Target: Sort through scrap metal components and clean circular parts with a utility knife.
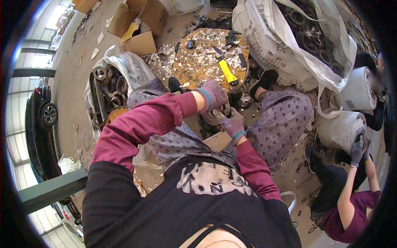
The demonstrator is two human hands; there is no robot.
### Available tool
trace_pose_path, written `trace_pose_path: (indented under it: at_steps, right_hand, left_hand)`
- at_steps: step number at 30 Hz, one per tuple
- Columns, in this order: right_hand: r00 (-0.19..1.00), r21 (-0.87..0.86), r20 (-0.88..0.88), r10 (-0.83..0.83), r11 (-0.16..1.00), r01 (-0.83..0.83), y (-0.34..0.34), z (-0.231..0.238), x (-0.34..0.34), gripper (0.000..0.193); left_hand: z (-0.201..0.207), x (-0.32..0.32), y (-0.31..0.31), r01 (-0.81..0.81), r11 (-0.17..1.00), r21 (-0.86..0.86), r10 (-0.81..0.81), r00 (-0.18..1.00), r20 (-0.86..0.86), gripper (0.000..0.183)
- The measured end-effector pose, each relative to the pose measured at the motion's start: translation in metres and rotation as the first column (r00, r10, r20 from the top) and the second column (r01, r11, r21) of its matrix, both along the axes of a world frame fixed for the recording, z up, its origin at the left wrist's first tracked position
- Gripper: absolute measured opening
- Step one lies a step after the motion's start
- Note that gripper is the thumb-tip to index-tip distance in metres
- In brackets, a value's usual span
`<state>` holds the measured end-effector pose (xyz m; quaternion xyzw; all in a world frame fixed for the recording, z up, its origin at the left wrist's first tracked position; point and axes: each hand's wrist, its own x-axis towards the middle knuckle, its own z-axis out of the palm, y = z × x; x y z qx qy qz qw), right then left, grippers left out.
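My left hand (213, 96), in a thin glove, is closed on the upper side of a grey ring-shaped part (210, 118). Against the ring's lower right side my gloved right hand (233, 124) has its fingers closed. Just beyond my hands stands a worn wooden work surface (197, 62) strewn with pale chips and dark scraps. A yellow-handled utility knife (227, 71) lies on its near right part, apart from both hands. My fingers cover part of the ring.
A white sack (142, 68) of dark rings stands at left, a larger sack (264, 41) of similar rings at right. Open cardboard boxes (140, 44) lie far left. At right a co-worker's gloved hands (358, 152) touch a white bucket (341, 129). A green metal beam (53, 190) stands left.
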<state>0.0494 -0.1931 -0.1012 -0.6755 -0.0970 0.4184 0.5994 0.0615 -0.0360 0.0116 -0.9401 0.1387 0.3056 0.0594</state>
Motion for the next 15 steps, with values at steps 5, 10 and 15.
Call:
trace_pose_path:
  at_steps: [5, 10, 15]
  right_hand:
    - [0.990, -0.042, 0.113, 0.079, 0.996, -0.075, -0.001, 0.001, 0.003, 0.034]
    - [0.946, -0.094, 0.293, 0.135, 0.989, -0.112, -0.002, 0.018, 0.004, 0.040]
    - [0.988, 0.221, 0.147, 0.037, 0.973, -0.069, 0.003, -0.024, -0.002, 0.042]
  left_hand:
    - [-0.001, -0.008, 0.015, 0.058, 0.982, -0.177, -0.056, 0.998, 0.018, 0.016]
    - [-0.008, -0.029, 0.023, 0.017, 0.945, -0.327, 0.032, 0.989, 0.142, 0.020]
    - [-0.003, -0.044, 0.032, -0.221, 0.677, -0.702, 0.447, 0.881, 0.153, 0.019]
